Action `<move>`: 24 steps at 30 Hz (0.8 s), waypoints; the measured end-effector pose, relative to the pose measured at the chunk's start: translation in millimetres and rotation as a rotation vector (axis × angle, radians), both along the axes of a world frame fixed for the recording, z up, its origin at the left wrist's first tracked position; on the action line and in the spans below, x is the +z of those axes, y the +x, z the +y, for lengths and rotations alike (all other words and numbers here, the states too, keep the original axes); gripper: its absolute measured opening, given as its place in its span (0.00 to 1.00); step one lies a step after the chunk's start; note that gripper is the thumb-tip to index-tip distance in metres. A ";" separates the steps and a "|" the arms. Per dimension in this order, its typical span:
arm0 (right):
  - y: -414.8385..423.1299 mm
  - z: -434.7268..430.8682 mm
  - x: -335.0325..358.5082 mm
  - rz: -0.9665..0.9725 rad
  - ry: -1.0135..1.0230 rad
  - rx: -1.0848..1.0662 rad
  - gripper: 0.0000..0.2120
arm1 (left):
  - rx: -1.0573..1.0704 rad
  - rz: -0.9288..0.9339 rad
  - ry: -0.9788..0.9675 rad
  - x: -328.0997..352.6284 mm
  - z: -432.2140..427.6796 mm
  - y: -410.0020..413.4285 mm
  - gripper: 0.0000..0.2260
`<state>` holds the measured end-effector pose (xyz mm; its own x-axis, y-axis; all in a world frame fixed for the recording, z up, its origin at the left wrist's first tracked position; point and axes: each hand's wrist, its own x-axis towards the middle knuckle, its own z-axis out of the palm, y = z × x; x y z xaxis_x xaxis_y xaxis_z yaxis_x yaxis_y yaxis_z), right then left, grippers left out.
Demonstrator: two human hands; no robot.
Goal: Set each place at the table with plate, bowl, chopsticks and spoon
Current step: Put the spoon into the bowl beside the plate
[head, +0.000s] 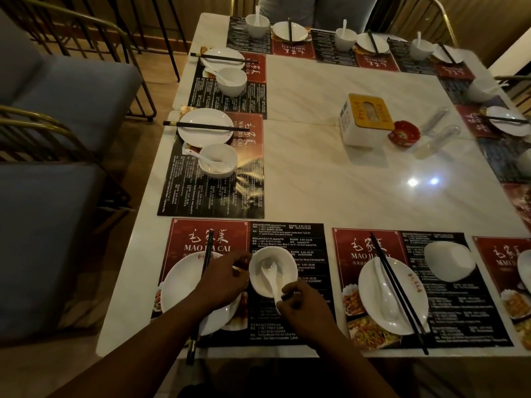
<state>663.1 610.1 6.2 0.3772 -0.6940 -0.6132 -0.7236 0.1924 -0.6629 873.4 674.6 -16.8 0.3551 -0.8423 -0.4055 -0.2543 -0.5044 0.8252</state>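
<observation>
Head: white spoon [270, 274] in bowl [288, 256]; right fingers [288, 293] pinch handle, left fingers [240, 261] hold rim.

Between my left hand [222, 282] and right hand [304, 304], the bowl [283, 262] and the spoon [271, 278] pinched by the right fill the gap. The plate [181, 294] and chopsticks [207, 254] lie under the left. Ahead of both hands the bare worktop [330, 173] is open up to the tissue box [366, 120]. Right of my right hand there is flat placemat [311, 242], then the next plate [370, 285].

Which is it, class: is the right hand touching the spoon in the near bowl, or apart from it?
Touching. The head view shows fingers of the right hand pinching the handle end of the spoon at the rim of the bowl.
</observation>
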 end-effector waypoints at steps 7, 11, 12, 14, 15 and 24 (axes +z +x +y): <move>-2.6 3.1 -5.4 0.018 -0.046 0.080 0.09 | 0.016 -0.017 -0.018 2.8 3.3 -4.8 0.18; -4.5 1.5 -6.5 -0.007 -0.020 0.080 0.09 | 0.025 -0.033 -0.019 -0.3 4.9 -7.2 0.19; -6.0 0.5 -5.8 -0.004 -0.033 0.085 0.08 | 0.029 -0.030 -0.015 -1.0 5.4 -7.6 0.19; -9.5 -4.8 -4.2 0.018 -0.124 0.101 0.07 | 0.037 -0.019 -0.003 -2.5 6.2 -8.0 0.19; -11.2 -8.9 -3.7 0.036 -0.188 0.108 0.06 | 0.041 -0.014 0.004 -3.0 6.4 -8.4 0.19; 1.6 -48.3 -12.4 0.011 -0.289 0.142 0.20 | 0.062 -0.056 0.036 -1.4 5.3 -15.0 0.19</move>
